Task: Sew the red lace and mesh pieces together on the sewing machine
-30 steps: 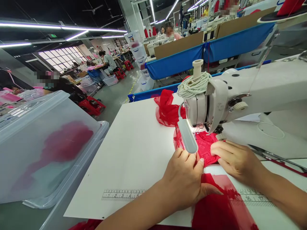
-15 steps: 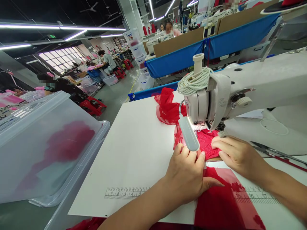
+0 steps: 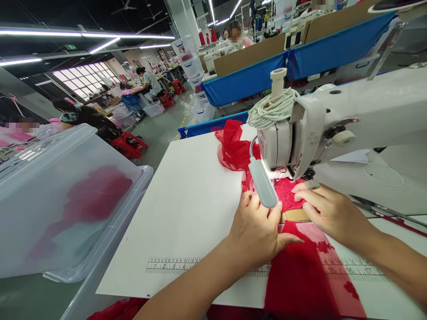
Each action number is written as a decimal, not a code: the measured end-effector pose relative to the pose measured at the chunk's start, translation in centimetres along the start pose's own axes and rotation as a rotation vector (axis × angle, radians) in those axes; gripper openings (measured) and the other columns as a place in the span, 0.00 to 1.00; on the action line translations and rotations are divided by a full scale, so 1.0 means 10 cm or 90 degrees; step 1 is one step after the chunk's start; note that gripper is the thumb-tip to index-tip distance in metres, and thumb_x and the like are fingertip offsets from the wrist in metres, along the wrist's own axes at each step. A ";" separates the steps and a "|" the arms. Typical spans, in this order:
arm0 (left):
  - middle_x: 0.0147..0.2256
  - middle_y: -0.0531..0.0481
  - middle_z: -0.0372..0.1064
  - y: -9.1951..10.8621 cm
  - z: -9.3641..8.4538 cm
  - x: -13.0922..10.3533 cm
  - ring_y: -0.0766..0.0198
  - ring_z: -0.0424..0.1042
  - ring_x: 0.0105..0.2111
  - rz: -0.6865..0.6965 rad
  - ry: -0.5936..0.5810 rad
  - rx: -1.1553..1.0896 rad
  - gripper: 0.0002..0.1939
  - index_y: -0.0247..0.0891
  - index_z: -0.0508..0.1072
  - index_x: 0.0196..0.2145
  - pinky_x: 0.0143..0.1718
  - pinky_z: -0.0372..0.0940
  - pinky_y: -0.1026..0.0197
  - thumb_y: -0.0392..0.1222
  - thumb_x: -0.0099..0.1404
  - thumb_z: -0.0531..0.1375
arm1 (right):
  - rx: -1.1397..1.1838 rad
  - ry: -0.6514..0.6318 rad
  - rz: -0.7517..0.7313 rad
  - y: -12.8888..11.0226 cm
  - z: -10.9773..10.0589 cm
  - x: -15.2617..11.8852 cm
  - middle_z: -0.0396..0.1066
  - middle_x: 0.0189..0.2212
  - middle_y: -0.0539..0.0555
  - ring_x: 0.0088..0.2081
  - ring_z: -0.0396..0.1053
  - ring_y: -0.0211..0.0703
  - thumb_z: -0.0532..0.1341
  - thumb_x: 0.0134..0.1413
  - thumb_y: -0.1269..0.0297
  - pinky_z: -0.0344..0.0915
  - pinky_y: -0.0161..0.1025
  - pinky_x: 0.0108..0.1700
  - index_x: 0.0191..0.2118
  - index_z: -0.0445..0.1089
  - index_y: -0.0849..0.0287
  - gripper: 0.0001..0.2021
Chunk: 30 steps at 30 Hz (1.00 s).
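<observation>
Red lace fabric (image 3: 287,195) lies under the head of a white sewing machine (image 3: 276,144). My left hand (image 3: 255,226) rests beside it on the left, fingers forward on the cloth and thumb stretched out; the lamp partly hides the fingertips. On the right, my right hand (image 3: 318,206) has bent fingers closed on the lace's edge. Sheer red fabric (image 3: 300,271) hangs toward me over the table's front edge, below my hands. More red fabric (image 3: 231,146) is bunched behind the lamp. The needle area is mostly hidden.
A grey lamp (image 3: 263,183) juts down between left hand and machine. Black scissors (image 3: 383,209) lie at right. A printed ruler (image 3: 173,265) runs along the white table (image 3: 167,200). A translucent bin (image 3: 66,209) stands left. People sit farther back, one in dark clothes (image 3: 90,120).
The lace has fed away from me under the machine, and its near edge sits farther forward, baring a tan strip. Both hands have shifted slightly forward with it.
</observation>
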<state>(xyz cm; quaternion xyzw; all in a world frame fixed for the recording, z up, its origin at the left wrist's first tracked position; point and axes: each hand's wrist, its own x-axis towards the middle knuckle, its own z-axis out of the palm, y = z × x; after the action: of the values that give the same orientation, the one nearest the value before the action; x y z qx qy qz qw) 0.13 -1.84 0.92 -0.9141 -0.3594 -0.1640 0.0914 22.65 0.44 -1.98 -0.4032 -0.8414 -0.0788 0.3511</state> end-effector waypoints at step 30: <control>0.49 0.35 0.75 -0.04 0.10 0.01 0.45 0.72 0.47 0.007 0.052 0.075 0.42 0.31 0.77 0.49 0.61 0.54 0.39 0.72 0.72 0.40 | -0.042 0.001 -0.035 0.02 -0.03 0.08 0.74 0.32 0.54 0.35 0.71 0.46 0.51 0.64 0.76 0.66 0.41 0.38 0.35 0.69 0.57 0.12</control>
<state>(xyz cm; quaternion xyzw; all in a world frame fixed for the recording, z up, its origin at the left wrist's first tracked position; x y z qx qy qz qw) 0.20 -1.19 0.03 -0.9016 -0.3594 -0.1795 0.1608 22.60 0.91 -1.27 -0.3911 -0.8491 -0.1167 0.3355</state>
